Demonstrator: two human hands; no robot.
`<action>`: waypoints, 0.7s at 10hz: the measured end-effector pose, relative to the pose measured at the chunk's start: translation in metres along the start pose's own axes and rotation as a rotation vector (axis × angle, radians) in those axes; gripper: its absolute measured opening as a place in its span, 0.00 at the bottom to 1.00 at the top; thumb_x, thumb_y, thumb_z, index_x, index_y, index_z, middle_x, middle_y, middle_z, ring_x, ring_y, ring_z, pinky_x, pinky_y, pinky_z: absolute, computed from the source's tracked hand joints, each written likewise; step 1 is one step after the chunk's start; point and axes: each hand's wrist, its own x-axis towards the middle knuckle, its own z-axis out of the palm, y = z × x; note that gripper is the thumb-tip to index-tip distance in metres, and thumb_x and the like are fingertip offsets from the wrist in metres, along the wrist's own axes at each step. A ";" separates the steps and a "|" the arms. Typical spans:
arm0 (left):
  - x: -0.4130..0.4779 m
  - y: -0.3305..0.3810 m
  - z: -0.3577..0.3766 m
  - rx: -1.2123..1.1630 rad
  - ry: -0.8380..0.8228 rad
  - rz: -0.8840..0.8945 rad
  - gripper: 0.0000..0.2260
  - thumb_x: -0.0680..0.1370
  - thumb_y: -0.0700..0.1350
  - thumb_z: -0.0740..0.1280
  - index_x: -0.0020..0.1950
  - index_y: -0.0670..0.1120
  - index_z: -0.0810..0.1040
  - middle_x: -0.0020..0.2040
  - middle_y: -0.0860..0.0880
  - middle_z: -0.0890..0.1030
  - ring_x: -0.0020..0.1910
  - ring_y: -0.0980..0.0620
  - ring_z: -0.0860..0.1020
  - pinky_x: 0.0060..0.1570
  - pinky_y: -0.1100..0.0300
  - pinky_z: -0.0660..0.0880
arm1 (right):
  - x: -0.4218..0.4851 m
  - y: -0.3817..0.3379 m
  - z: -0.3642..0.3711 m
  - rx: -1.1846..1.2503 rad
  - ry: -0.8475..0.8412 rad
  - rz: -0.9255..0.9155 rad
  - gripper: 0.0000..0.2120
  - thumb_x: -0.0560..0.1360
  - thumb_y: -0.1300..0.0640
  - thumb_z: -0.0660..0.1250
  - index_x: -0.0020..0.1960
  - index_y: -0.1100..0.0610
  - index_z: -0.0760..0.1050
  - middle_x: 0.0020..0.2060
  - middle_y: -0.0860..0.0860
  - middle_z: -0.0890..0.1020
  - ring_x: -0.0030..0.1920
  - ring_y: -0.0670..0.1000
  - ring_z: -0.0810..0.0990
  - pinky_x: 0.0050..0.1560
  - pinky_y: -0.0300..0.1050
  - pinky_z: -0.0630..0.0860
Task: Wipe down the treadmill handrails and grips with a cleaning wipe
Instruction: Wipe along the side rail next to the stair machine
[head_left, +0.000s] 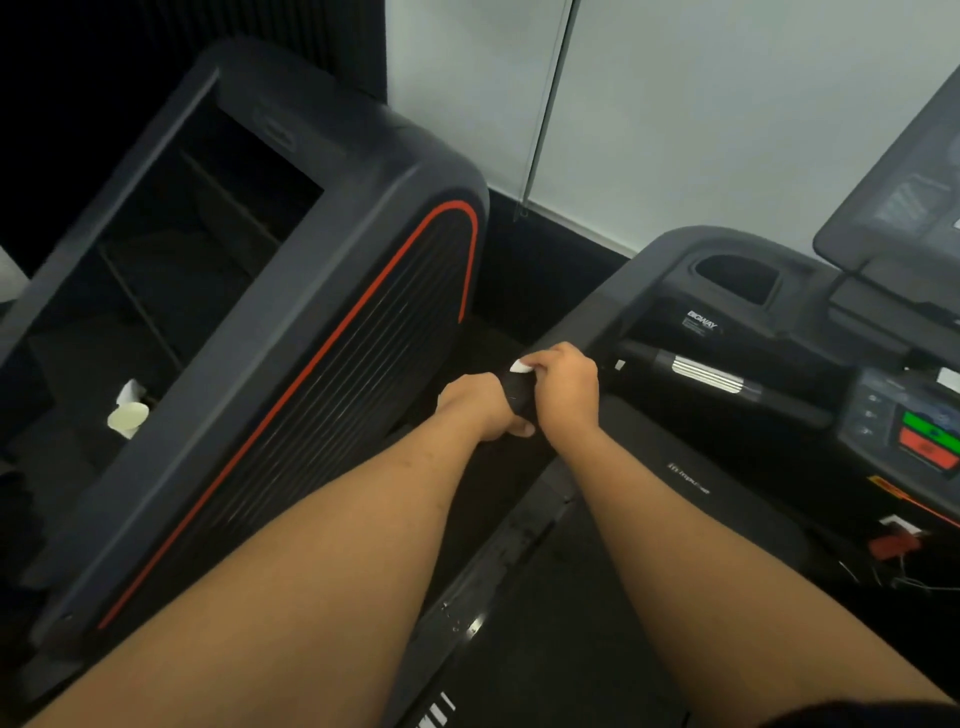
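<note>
Both forearms (337, 571) reach to the left handrail (516, 397), where the left hand (480, 410) curls round its near end and the right hand (566, 387) just beyond pinches a white wipe (521, 367) against it, so wiping seems early, with the silver-banded grip (706, 375) farther right apparently undone.

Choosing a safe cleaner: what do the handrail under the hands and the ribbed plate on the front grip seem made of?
Handrail: matte black, no glare, probably rubber or foam covering; dim light leaves it open. Ribbed plate: bright silver with parallel ridges catching light, likely metal, possibly chromed plastic.
</note>
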 end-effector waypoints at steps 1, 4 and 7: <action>-0.001 -0.002 0.000 -0.009 0.010 -0.003 0.18 0.70 0.56 0.78 0.49 0.48 0.76 0.43 0.49 0.81 0.40 0.51 0.79 0.39 0.56 0.74 | -0.001 -0.005 0.004 0.073 0.015 0.062 0.13 0.74 0.67 0.68 0.57 0.58 0.82 0.55 0.54 0.78 0.56 0.54 0.78 0.59 0.43 0.74; -0.001 0.002 -0.001 -0.027 -0.002 -0.016 0.20 0.69 0.55 0.78 0.53 0.47 0.76 0.43 0.49 0.81 0.38 0.51 0.80 0.37 0.56 0.74 | -0.004 0.003 0.001 0.111 -0.041 -0.043 0.12 0.74 0.68 0.64 0.53 0.58 0.83 0.52 0.55 0.80 0.52 0.52 0.77 0.49 0.36 0.70; 0.000 -0.009 -0.008 0.074 0.015 0.058 0.24 0.73 0.53 0.74 0.64 0.46 0.70 0.51 0.47 0.78 0.47 0.48 0.79 0.40 0.55 0.75 | -0.033 -0.014 0.019 0.054 0.039 0.041 0.13 0.72 0.70 0.64 0.50 0.59 0.83 0.50 0.57 0.79 0.52 0.55 0.76 0.53 0.44 0.74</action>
